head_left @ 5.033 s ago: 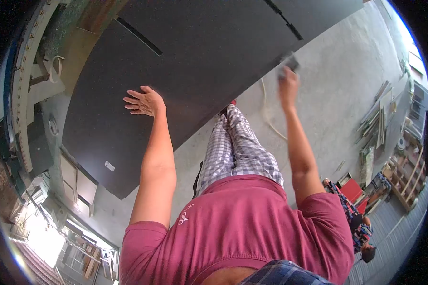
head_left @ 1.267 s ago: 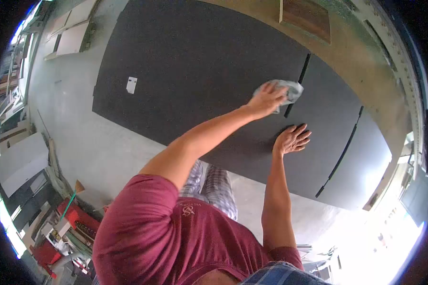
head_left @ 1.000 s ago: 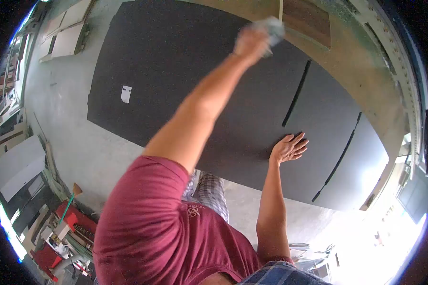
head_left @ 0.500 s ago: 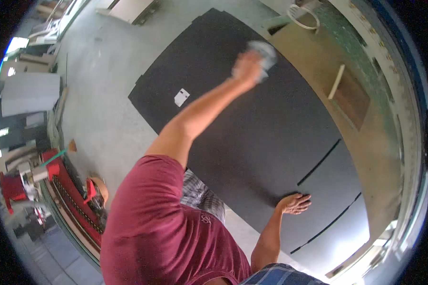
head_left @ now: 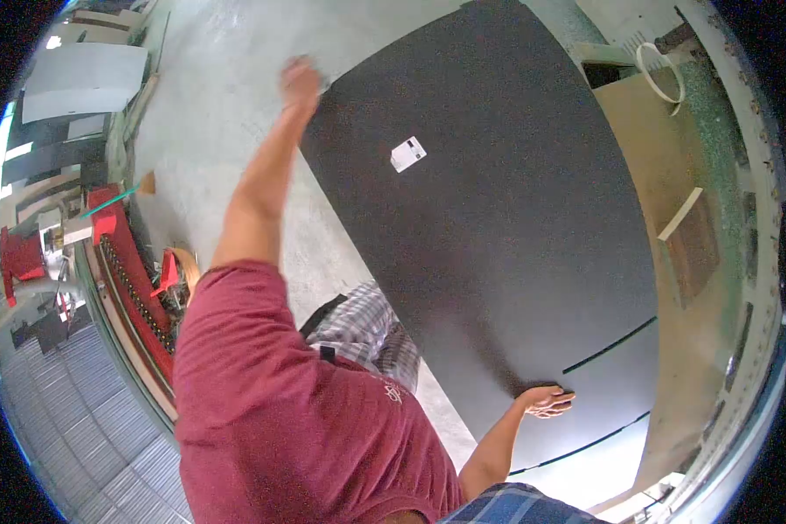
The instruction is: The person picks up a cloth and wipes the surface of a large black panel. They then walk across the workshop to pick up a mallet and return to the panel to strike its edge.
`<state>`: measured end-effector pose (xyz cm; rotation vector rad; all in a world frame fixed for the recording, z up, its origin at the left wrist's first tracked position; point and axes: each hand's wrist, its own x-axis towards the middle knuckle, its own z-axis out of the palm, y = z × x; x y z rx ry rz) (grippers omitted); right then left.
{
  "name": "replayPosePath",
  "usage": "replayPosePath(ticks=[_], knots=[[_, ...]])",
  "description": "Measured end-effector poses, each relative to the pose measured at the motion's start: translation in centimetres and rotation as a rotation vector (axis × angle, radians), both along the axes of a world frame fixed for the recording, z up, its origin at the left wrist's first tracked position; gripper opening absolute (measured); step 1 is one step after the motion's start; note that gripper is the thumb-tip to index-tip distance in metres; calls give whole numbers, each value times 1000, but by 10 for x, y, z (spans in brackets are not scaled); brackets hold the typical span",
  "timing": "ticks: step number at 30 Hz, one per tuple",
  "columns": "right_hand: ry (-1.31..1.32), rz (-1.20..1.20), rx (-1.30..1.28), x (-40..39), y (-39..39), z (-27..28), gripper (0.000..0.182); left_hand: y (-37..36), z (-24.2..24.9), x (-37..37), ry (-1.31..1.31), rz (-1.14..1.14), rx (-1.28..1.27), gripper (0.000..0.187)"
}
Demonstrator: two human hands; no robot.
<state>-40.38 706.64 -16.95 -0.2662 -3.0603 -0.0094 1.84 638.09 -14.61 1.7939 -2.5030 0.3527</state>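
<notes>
A large black panel (head_left: 515, 201) lies in front of me, with a white label (head_left: 408, 154) stuck on it and two dark strips (head_left: 610, 346) across its near right part. My left hand (head_left: 301, 83), blurred by motion, is at the panel's far left corner. Its fingers are closed on a pale grey cloth (head_left: 325, 85), of which only a sliver shows past the hand. Resting on the panel beside the strips is my right hand (head_left: 546, 400), fingers stretched out and holding nothing.
Brown board (head_left: 637, 148) extends beyond the panel's right side, carrying a light wooden strip (head_left: 681, 214) and a white hoop (head_left: 661, 74). On the left stand a red rack (head_left: 135, 271) and a broom (head_left: 148, 182). Grey floor (head_left: 210, 96) runs alongside the panel.
My left hand has swept leftward with the cloth, from the panel's far right part to its far left corner. My right hand stays on the panel. The view has shifted.
</notes>
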Motion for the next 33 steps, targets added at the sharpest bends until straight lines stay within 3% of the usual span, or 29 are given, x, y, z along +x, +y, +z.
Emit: replayPosePath(ticks=[2, 3, 4, 5, 6, 7, 9, 11, 13, 14, 15, 16, 17, 18, 19, 20, 21, 22, 23, 24, 25, 26, 27, 29, 31, 33], knots=[[11, 7, 23, 0, 3, -5, 52, 23, 20, 60, 3, 119, -210, 20], [27, 24, 49, -1, 6, -5, 51, 35, 32, 58, -93, -49, -281, 18], [13, 1, 64, -2, 6, -6, 50, 41, 53, 37, -192, -211, -354, 16], [10, 42, 60, -5, 9, -9, 50, 57, 74, -11, 201, -347, -389, 11], [31, 58, 82, -8, 17, -16, 50, 71, 78, -58, 568, -209, -231, 11], [54, 68, 99, -9, 20, -18, 50, 77, 72, -94, 472, -308, -173, 12], [25, 70, 121, -11, 18, -21, 49, 84, 43, -170, 739, -391, -26, 10], [-22, -3, 123, -13, 17, -15, 50, 109, 18, -193, 498, -454, -30, 23], [24, 37, 136, -9, 21, -17, 51, 98, -6, -156, 496, -151, 92, 14], [42, 87, 115, -13, 27, -20, 51, 110, 13, -115, 471, -70, 165, 15], [57, 138, 90, -10, 30, -23, 52, 123, 16, -72, 336, 60, 83, 16], [80, 88, 91, -5, 17, -15, 48, 136, -26, -9, 717, -20, -248, 13], [80, 63, 83, -6, 20, -19, 48, 139, -59, 71, 678, 216, -144, 12], [93, 145, 155, -12, 26, -24, 45, 176, -19, 124, 580, 254, -154, 13], [104, 209, 230, -15, 35, -28, 43, 194, -92, 248, -82, 441, -85, 18], [116, 296, 292, -19, 46, -36, 46, 229, -44, 265, -66, 512, -29, 25], [115, 357, 367, -21, 59, -45, 49, 255, -20, 298, 164, 96, -241, 29], [327, 514, 203, -25, 86, -67, 46, 270, 46, 241, 300, 407, 49, 30], [289, 426, 199, -11, 84, -60, 44, 267, 75, 207, 654, 667, 114, 34], [260, 336, 190, -13, 64, -41, 43, 266, 88, 169, 736, 583, 124, 37], [414, 423, -46, -5, 46, -17, 42, 262, 91, 127, 826, 508, 139, 40], [302, 234, 67, -4, 27, 3, 41, 254, 82, 77, 917, 329, 201, 44], [286, 206, 47, -7, 30, -4, 40, 255, 66, 23, 1004, 166, 265, 47], [139, 33, 10, -3, 14, 19, 43, 261, 64, -97, 587, -310, 185, 49], [138, -12, -9, -11, 21, -2, 45, 306, 56, -199, 697, -420, 471, 47], [213, -44, -31, -15, 24, -23, 46, 377, 31, -256, 572, -519, 516, 56]])
